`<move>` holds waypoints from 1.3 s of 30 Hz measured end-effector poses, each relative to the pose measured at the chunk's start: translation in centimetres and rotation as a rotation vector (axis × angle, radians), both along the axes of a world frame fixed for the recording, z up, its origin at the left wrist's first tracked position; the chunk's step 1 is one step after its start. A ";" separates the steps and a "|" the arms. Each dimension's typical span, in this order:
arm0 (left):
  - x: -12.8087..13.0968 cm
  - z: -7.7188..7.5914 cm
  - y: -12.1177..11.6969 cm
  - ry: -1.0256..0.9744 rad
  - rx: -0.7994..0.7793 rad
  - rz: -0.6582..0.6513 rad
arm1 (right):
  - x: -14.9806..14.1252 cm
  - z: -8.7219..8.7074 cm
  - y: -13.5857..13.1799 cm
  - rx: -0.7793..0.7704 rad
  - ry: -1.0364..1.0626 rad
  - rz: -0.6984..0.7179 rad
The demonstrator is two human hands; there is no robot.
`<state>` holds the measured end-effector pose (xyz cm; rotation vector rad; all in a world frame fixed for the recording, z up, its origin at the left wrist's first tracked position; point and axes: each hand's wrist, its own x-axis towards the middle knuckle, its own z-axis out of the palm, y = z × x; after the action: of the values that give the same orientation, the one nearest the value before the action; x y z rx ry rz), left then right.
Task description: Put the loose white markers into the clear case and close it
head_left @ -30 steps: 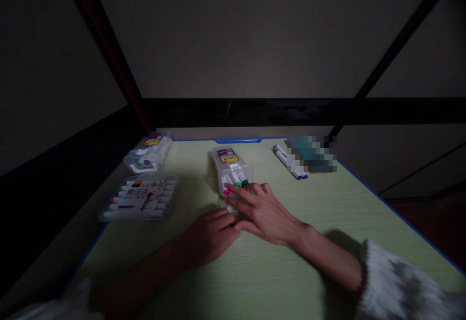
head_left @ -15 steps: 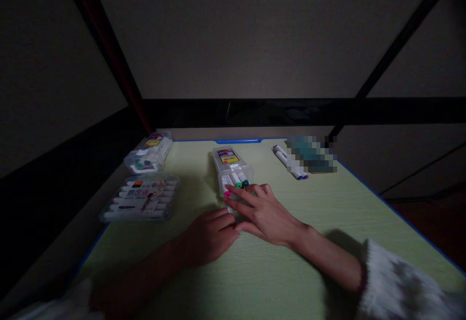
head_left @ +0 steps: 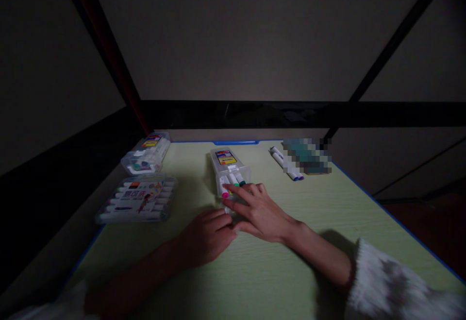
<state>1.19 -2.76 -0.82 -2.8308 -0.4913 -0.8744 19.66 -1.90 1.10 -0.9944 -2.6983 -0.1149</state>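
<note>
A clear plastic marker case (head_left: pixel 229 167) lies at the middle of the table, its near end open. Inside it are white markers with coloured ends, among them a pink-ended marker (head_left: pixel 224 192) and a dark green-ended marker (head_left: pixel 241 180). My left hand (head_left: pixel 209 237) is closed just in front of the case, its fingertips on a clear flap (head_left: pixel 227 209) at the open end. My right hand (head_left: pixel 260 213) reaches in from the right with fingers spread, the index fingertip at the pink-ended marker. Its thumb meets my left hand's fingers.
On the left lie a flat clear marker box (head_left: pixel 136 198) and, behind it, another clear marker case (head_left: pixel 147 152). Two loose markers (head_left: pixel 286 163) lie at the back right beside a blurred-out flat green object (head_left: pixel 307 155). The pale green table (head_left: pixel 276 281) has blue edges.
The whole view has shifted slightly. Both hands keep almost the same pose at the open end of the case.
</note>
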 end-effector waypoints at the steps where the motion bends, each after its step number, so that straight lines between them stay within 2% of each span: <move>1: 0.0 0.0 0.0 -0.002 0.000 -0.001 | 0.0 0.0 0.0 0.005 -0.007 -0.002; 23: 0.0 -0.1 0.0 -0.005 -0.001 0.001 | -0.1 0.2 -0.3 0.065 -0.066 0.002; 39: -0.6 -0.1 0.0 0.009 -0.096 0.004 | 0.4 0.3 -0.6 0.087 -0.102 0.051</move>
<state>0.59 -2.78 -0.93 -2.9174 -0.5527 -0.8597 20.06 -2.54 1.42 -0.9165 -2.7811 -0.2780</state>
